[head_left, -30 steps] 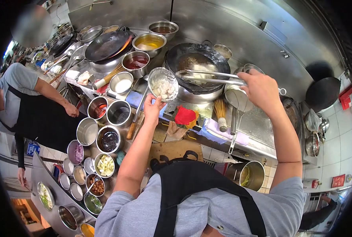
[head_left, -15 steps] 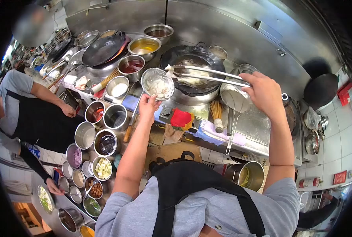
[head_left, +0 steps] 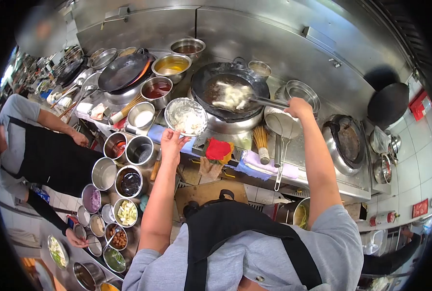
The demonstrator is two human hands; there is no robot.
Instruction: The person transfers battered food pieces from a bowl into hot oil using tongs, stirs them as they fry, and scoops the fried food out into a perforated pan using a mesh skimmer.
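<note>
My left hand (head_left: 173,144) grips the rim of a metal bowl (head_left: 172,110) holding pale, batter-coated pieces (head_left: 191,125). The bowl is tilted beside the near left edge of a black wok (head_left: 201,81). Several white pieces (head_left: 233,97) lie in dark bubbling oil inside the wok. My right hand (head_left: 300,107) is closed around long metal tongs (head_left: 273,102), which reach over the wok's right edge toward the pieces. The tips of the tongs are blurred near the food.
Near the wok stand bowls of yellow liquid (head_left: 170,68) and red liquid (head_left: 156,90). A bamboo brush (head_left: 261,140), a strainer (head_left: 285,123) and a red cloth (head_left: 218,149) lie along the front edge. Several ingredient pots stand left. Another person (head_left: 51,150) is at the left.
The tongs have swung away from the bowl and dropped toward the wok; the white piece at their tips is no longer visible there. The bowl has shifted slightly left and down.
</note>
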